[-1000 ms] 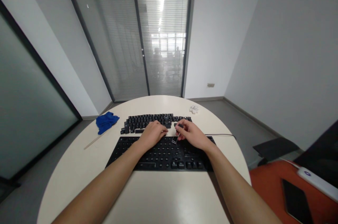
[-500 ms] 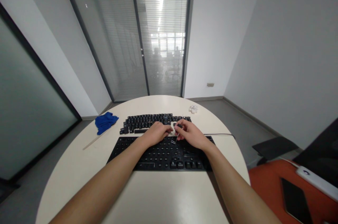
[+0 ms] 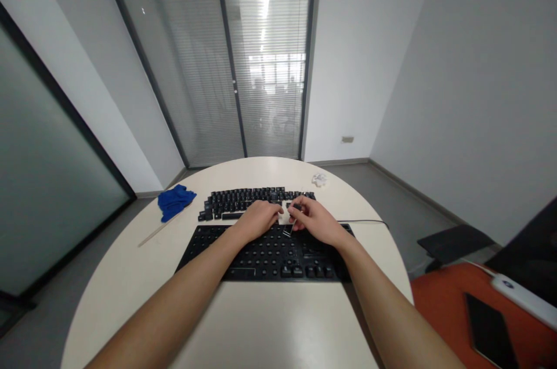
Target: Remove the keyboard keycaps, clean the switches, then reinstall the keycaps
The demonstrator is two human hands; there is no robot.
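A black keyboard [image 3: 261, 256] lies before me with most keycaps off; a few stay on along its near right edge. My right hand [image 3: 311, 218] is closed on a keycap puller [image 3: 288, 231], its wire loop pointing down over the keyboard's upper middle. Across a small gap, my left hand [image 3: 261, 217] hovers at the keyboard's far edge, fingers bent inward; whatever they pinch, if anything, is too small to make out. Behind both hands, loose black keycaps [image 3: 235, 198] are laid out in rows, partly hidden by the fingers.
A blue cloth [image 3: 174, 202] and a thin wooden stick [image 3: 159, 230] lie on the round table [image 3: 270, 322] at left. Crumpled white tissue [image 3: 319, 180] sits at the back right. A cable [image 3: 363, 221] runs right. An orange chair [image 3: 439, 299] holds a phone [image 3: 489, 325] and power strip [image 3: 522, 296].
The left fingers have drawn in slightly, away from the right hand. The right hand keeps nearly the same place with the keycap puller.
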